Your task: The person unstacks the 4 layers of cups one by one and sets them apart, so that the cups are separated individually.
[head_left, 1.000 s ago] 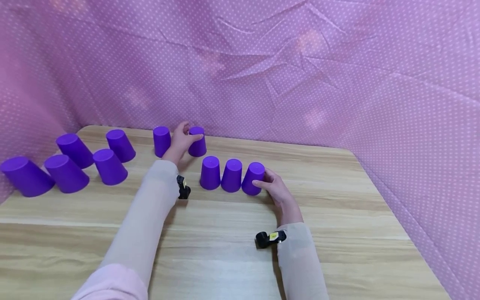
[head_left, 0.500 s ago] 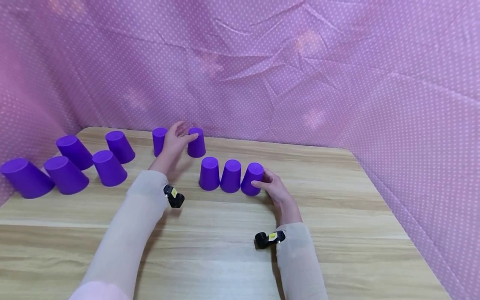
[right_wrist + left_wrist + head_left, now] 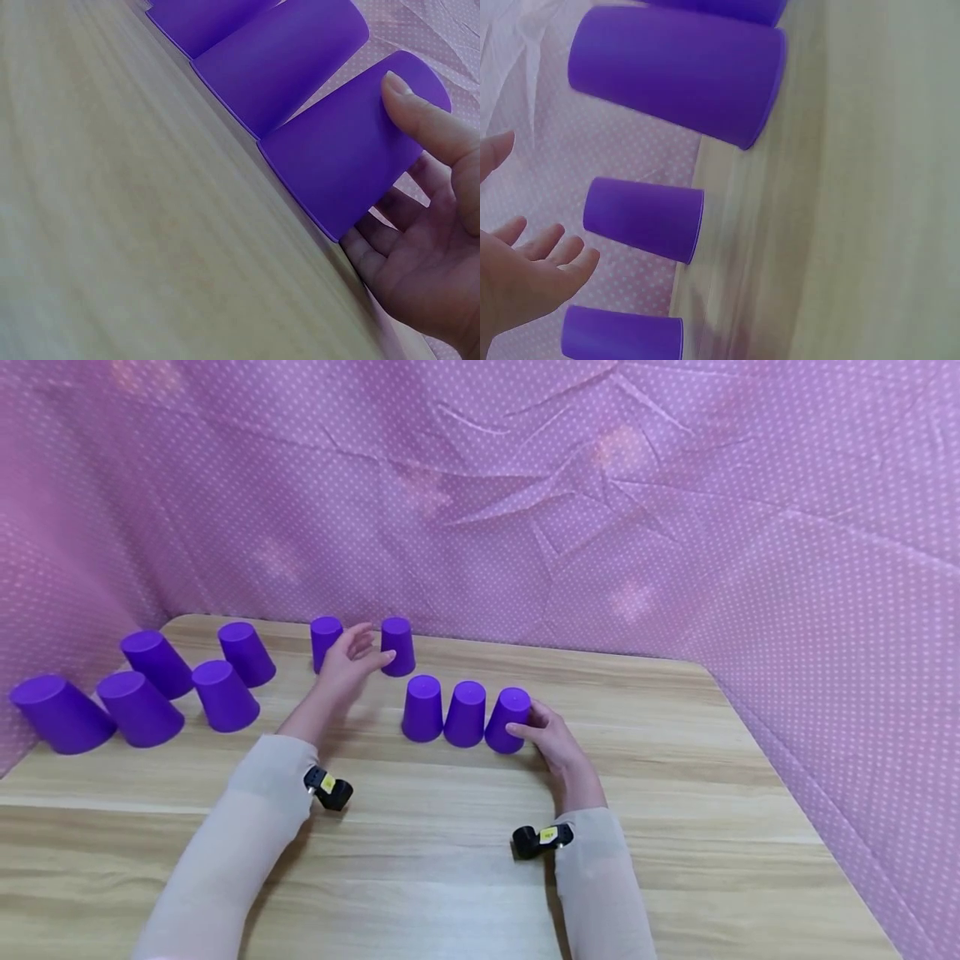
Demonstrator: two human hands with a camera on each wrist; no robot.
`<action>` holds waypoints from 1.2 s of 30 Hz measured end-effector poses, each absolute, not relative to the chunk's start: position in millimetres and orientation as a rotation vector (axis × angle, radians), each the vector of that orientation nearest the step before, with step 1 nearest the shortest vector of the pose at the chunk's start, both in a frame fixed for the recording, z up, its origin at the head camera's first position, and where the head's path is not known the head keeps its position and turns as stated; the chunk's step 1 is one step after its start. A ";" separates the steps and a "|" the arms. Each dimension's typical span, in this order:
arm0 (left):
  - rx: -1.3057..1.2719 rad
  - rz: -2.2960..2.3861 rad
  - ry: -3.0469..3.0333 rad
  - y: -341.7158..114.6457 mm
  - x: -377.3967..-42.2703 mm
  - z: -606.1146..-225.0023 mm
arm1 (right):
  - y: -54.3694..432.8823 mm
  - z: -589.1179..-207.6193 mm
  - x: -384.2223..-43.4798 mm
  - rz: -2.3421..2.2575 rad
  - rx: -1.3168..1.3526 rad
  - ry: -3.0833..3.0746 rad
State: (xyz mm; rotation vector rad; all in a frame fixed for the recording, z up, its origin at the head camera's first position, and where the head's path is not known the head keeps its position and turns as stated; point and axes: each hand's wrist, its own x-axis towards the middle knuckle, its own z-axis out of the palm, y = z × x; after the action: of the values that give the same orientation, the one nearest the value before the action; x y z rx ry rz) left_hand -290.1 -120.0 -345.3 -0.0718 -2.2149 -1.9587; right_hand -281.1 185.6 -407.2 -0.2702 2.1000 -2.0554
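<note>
Three upside-down purple cups stand in a tight row at mid-table. My right hand (image 3: 557, 742) holds the rightmost cup (image 3: 507, 722), thumb on its near side and fingers behind, partly hidden; the right wrist view shows its rim down on the wood. Beside it are the middle cup (image 3: 465, 715) and the left cup (image 3: 423, 710) of the row. My left hand (image 3: 343, 668) hovers with spread, relaxed fingers near a far cup (image 3: 399, 647). In the left wrist view a gap separates that hand (image 3: 529, 281) from this cup (image 3: 646, 219). Another far cup (image 3: 326, 639) is partly behind the hand.
Several more inverted purple cups, such as this one (image 3: 225, 697), stand on the left of the wooden table (image 3: 420, 877). Pink dotted cloth (image 3: 510, 527) hangs along the table's back and sides. Each sleeve carries a small black camera (image 3: 328, 787).
My left hand has drawn back toward me and slightly left, away from the far cup, which stays in place. The right hand keeps its hold on the rightmost cup of the row.
</note>
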 end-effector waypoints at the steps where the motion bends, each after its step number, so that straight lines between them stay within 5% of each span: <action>1: -0.092 -1.949 -2.234 -118.7 -287.4 -344.7 | 185.6 -407.5 -281.3 -2.055 -0.274 2.101; 20: -0.363 -1.943 -2.332 -93.6 -261.9 -350.3 | 184.7 -407.0 -280.7 -2.036 -0.285 2.110; 36: -0.279 -2.015 -2.395 -80.7 -258.8 -364.1 | 184.5 -406.8 -281.5 -2.034 -0.262 2.110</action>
State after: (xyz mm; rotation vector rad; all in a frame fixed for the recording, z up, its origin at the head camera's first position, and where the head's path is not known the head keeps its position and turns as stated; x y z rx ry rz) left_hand -258.8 -80.7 -364.1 -0.2794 -2.3952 -2.0151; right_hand -281.5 184.5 -406.8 -0.2615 2.1103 -2.0345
